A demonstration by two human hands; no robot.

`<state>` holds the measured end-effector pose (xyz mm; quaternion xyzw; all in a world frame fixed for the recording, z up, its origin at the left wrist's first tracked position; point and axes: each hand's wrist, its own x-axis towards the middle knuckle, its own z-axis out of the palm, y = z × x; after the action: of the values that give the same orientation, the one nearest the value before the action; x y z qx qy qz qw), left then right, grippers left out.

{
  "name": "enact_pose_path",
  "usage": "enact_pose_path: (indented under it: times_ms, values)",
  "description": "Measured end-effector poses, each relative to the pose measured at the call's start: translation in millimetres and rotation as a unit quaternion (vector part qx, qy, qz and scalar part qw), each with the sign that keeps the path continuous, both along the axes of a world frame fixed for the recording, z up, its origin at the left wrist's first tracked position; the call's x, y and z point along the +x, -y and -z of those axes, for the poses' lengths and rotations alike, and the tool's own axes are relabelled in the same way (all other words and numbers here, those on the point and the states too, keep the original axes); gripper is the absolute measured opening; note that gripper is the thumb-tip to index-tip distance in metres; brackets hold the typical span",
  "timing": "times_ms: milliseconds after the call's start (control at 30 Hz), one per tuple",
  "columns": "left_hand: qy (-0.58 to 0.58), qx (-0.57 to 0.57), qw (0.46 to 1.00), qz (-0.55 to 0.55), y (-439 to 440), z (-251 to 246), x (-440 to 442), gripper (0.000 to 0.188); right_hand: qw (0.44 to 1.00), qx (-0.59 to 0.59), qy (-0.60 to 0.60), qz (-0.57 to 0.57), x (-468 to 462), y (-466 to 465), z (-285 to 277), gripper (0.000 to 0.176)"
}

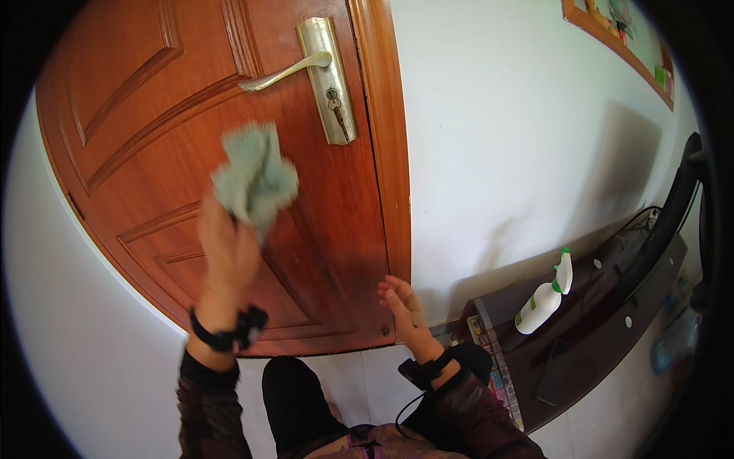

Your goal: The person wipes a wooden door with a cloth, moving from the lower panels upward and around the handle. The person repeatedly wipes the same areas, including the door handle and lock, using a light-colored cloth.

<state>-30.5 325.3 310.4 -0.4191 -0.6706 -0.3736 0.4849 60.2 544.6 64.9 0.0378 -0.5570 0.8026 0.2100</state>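
A pale green cloth (255,172), blurred by motion, is bunched in my left hand (229,246), in front of a reddish-brown wooden door (321,229). Above and to the right of the cloth, a metal lever handle (287,72) sticks out from its long lock plate (327,80). A key (337,109) sits in the keyhole below the lever. My right hand (406,307) is raised near the lower right corner of the door, fingers loosely curled and apart, holding nothing. Both wrists carry black straps with small devices.
A white spray bottle (539,308) with a green-and-white trigger head stands on a dark low cabinet (596,344) at the right. Behind it are a black screen (659,229) and cables. A wood-framed wall opening or mirror (619,46) is at the upper right.
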Motion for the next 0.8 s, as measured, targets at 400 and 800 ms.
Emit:
enact_pose_path:
  times_ms: [400, 800]
  values:
    - [0.004, -0.116, 0.993, 0.013, -61, -142, -74, 0.030, 0.999, -0.029, 0.026, 0.033, -3, -4, 4, 0.035]
    - [0.097, 0.111, 0.983, 0.113, -84, -81, -35, 0.024, 0.969, 0.116, -0.060, 0.212, -26, -3, 5, 0.042]
